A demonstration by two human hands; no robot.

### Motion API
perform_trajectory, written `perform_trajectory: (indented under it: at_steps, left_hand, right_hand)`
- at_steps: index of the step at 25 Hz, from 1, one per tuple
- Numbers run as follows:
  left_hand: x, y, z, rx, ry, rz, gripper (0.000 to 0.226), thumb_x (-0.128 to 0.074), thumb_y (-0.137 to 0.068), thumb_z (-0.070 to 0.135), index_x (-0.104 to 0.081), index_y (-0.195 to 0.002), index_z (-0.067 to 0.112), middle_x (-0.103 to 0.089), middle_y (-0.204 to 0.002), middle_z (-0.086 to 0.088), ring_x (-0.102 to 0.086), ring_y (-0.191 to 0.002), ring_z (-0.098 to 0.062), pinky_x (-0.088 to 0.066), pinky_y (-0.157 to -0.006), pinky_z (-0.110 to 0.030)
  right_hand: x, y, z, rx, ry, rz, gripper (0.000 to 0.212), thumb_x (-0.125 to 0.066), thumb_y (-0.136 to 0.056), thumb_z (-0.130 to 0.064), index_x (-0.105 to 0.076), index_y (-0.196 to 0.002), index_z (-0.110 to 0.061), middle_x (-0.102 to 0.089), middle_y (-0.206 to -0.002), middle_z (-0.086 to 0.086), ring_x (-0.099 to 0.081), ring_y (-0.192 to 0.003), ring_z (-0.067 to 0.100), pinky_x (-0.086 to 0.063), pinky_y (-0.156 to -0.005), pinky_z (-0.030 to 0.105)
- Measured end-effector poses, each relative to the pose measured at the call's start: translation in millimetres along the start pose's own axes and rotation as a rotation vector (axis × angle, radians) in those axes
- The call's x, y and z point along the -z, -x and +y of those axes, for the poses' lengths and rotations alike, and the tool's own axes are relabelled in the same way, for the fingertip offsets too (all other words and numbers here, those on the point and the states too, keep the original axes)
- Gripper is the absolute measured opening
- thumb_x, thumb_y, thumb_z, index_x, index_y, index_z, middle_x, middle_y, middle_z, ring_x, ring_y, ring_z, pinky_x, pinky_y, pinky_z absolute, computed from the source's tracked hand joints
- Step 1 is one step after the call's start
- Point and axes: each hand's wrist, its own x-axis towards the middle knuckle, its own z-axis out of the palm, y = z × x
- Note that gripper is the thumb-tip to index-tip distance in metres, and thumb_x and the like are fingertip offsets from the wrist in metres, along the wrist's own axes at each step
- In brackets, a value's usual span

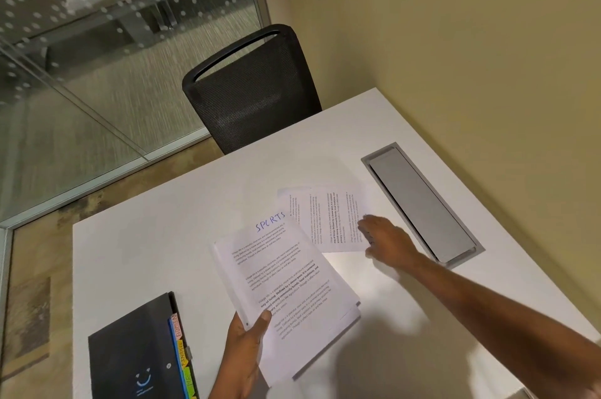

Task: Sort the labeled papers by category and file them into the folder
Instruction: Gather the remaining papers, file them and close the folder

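My left hand (244, 353) grips a stack of printed papers (286, 288) by its near left corner, thumb on top. The top sheet is headed "SPORTS" in blue handwriting. The stack is held just above the white table (156, 255). Farther right, a small pile of printed sheets (325, 219) lies flat on the table. My right hand (385, 241) rests on that pile's right edge with fingers spread. A black folder (133, 356) with colored labeled tabs along its right side lies closed at the near left.
A grey cable hatch (421, 203) is set into the table on the right, close behind my right hand. A black mesh chair (253, 93) stands at the far table edge. A glass partition is at the left, a beige wall at the right.
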Motion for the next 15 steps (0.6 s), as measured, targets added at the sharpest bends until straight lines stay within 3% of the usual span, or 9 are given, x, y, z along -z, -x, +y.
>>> perform_trajectory:
  at_steps: [2,4,7,11,15]
  left_hand:
    - [2,-3,-3,0.006,0.004,0.021,0.074,-0.08,-0.076,0.007,-0.057,-0.147,0.009,-0.074,-0.131,-0.017,-0.069,-0.124,-0.04,-0.049,-0.111,-0.059]
    - [7,-8,-6,0.02,-0.002,0.046,0.069,-0.077,-0.082,0.002,-0.057,-0.147,0.009,-0.074,-0.131,-0.018,-0.068,-0.124,-0.042,-0.046,-0.113,-0.063]
    - [14,-15,-10,0.052,-0.023,0.083,0.054,-0.065,-0.097,-0.006,-0.057,-0.148,0.013,-0.074,-0.132,-0.016,-0.068,-0.125,-0.041,-0.042,-0.117,-0.064]
    - [13,-16,-7,0.081,-0.032,0.085,0.049,-0.066,-0.098,-0.003,-0.061,-0.141,0.019,-0.076,-0.127,-0.013,-0.073,-0.117,-0.036,-0.051,-0.11,-0.058]
    - [17,-20,-11,0.086,-0.039,0.126,0.051,-0.069,-0.096,-0.003,-0.06,-0.143,0.017,-0.077,-0.125,-0.016,-0.072,-0.117,-0.04,-0.051,-0.109,-0.06]
  right_hand:
    - [-5,-18,17,0.119,0.234,-0.058,0.07,-0.082,-0.068,-0.011,-0.05,-0.128,-0.024,-0.053,-0.154,0.012,-0.056,-0.141,0.03,-0.057,-0.066,0.037]
    - [-3,-26,16,0.12,0.402,-0.228,0.088,-0.087,-0.057,-0.02,-0.057,-0.139,-0.014,-0.055,-0.152,0.02,-0.062,-0.135,0.035,-0.058,-0.06,0.038]
    - [-4,-27,3,0.093,0.581,-0.36,0.106,-0.087,-0.056,-0.032,-0.046,-0.152,-0.013,-0.044,-0.155,0.017,-0.053,-0.134,0.034,-0.053,-0.073,0.041]
    - [-9,-32,-7,0.086,0.64,-0.276,0.095,-0.085,-0.058,-0.026,-0.046,-0.144,-0.015,-0.045,-0.145,0.015,-0.054,-0.12,0.032,-0.047,-0.074,0.042]
    - [-11,-42,-6,0.157,0.59,-0.086,0.056,-0.082,-0.063,-0.013,-0.063,-0.115,-0.016,-0.06,-0.117,0.01,-0.062,-0.097,0.031,-0.046,-0.061,0.039]
